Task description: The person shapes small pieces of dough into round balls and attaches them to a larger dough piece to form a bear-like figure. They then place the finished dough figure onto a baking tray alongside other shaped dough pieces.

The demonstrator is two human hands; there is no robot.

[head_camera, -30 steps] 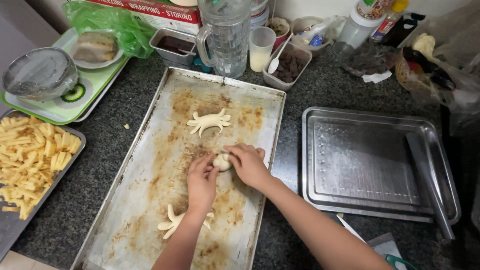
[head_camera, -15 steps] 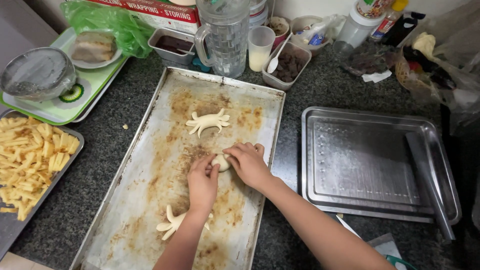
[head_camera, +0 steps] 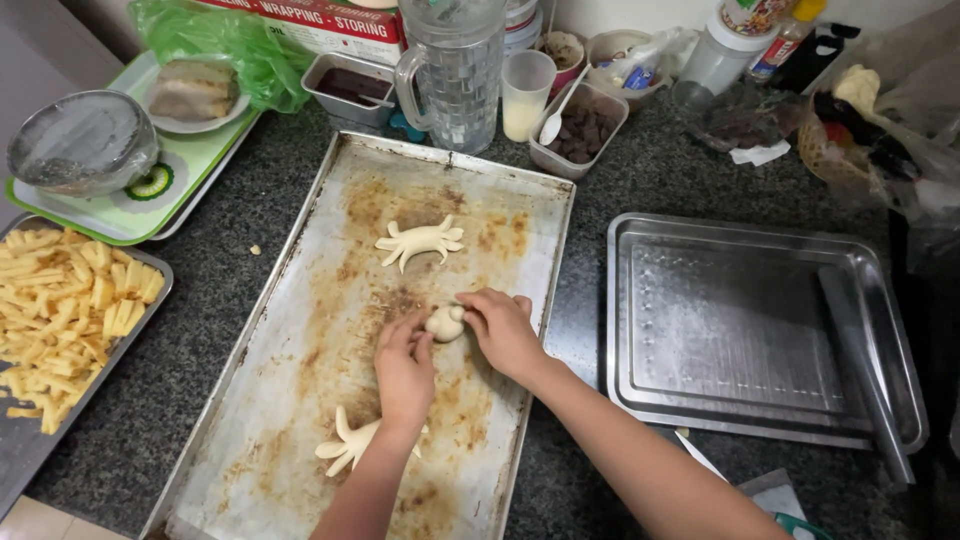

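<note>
— Both hands close around one small lump of dough [head_camera: 444, 322], middle of the frame: the left hand [head_camera: 405, 362] cups it from the lower left, the right hand [head_camera: 502, 330] pinches it from the right with fingertips bent in.

— Where does it sit?

— On the big stained baking tray [head_camera: 300, 400], roughly at its centre. I'd judge this is the shaping step; the lump has no limbs yet, unlike the finished creature-shaped piece [head_camera: 420, 242] above it.

— And the next move?

— Probably small, careful pinches to draw out the form without tearing it. How far the shaping has got is hard to tell, since fingers cover most of the lump.

— Anything in the way?

— Another shaped piece [head_camera: 345, 447] lies at the lower centre, right under the left forearm, so it could get brushed. Otherwise: an empty steel tray [head_camera: 750, 330] at right, a tray of pale fried strips [head_camera: 60, 310] at far left, a clear jug [head_camera: 455, 70] and small containers along the top.
</note>
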